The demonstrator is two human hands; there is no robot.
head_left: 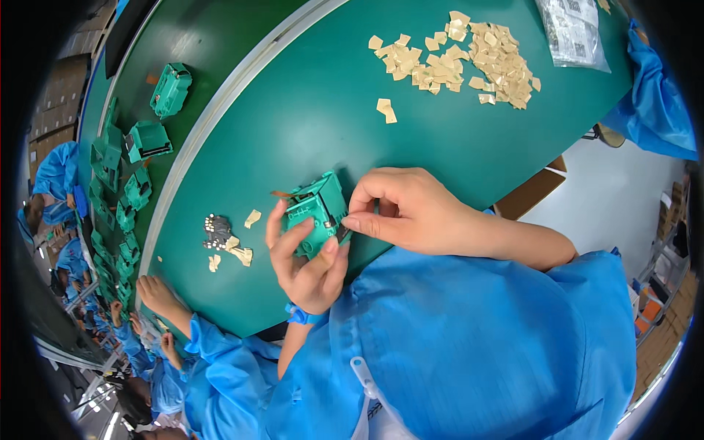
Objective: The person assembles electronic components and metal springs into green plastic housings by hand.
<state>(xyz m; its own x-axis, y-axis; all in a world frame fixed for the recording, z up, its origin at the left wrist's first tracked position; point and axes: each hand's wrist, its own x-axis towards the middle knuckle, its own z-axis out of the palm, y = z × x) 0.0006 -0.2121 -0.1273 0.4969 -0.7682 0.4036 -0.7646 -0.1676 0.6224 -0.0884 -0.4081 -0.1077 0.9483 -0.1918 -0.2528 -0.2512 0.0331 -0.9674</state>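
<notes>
My left hand (308,271) is closed around a green plastic housing (323,205), holding it tilted just above the green table. A brown strip sticks out at the housing's upper left, and dark parts line its open side. My right hand (411,209) pinches at the housing's right edge, thumb and forefinger together. Whatever lies between those fingertips is too small to make out. Left of my left hand, a small pile of black parts (216,231) rests on the table beside a few beige paper pieces (240,252).
Many beige paper pieces (502,66) are heaped at the far side, near a clear plastic bag (576,33). Beyond a metal rail (213,117), several green housings (172,89) sit on a dark green belt. Co-workers in blue sit at left; one hand (163,299) rests close to the rail.
</notes>
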